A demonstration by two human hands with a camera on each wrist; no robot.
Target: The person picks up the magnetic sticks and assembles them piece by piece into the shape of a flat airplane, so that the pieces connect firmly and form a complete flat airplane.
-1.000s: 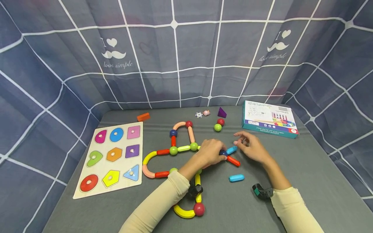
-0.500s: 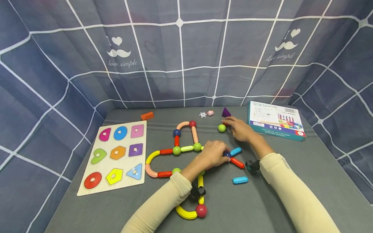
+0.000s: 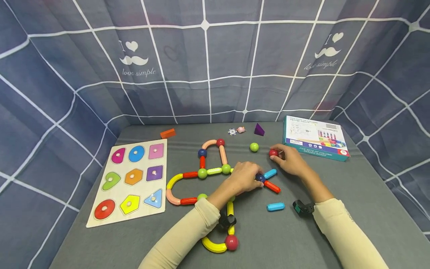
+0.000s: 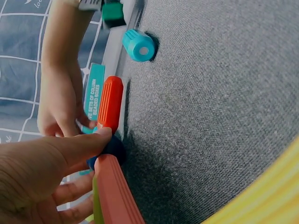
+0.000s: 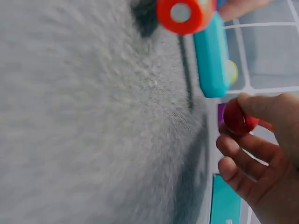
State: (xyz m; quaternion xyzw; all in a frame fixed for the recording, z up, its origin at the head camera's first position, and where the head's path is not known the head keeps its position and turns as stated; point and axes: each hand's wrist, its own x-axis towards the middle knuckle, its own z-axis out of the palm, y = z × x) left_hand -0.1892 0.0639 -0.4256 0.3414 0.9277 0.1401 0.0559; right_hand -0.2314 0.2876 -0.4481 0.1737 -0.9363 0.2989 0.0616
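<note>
My right hand (image 3: 289, 160) pinches a red ball (image 5: 236, 116) between thumb and fingers, near the tip of the blue stick (image 3: 270, 173). With thumb and fingers my left hand (image 3: 245, 176) grips a dark blue ball (image 4: 113, 150) at the right end of the joined magnetic pieces. The blue stick and a red stick (image 3: 272, 186) fan out from that ball to the right. In the left wrist view a salmon stick (image 4: 117, 191) also meets it, largely covered by the hand in the head view. A loose light-blue stick (image 3: 275, 207) lies closer to me.
Joined sticks and balls, such as a yellow curved piece (image 3: 214, 246), spread left and under my left forearm. A shape puzzle board (image 3: 141, 194) lies at left. A green ball (image 3: 254, 147), purple wedge (image 3: 259, 129) and flat box (image 3: 315, 138) are farther back.
My right hand reached to the red ball beside the green one, took it and came back right and toward me with it. The left hand keeps its hold on the dark blue ball.
</note>
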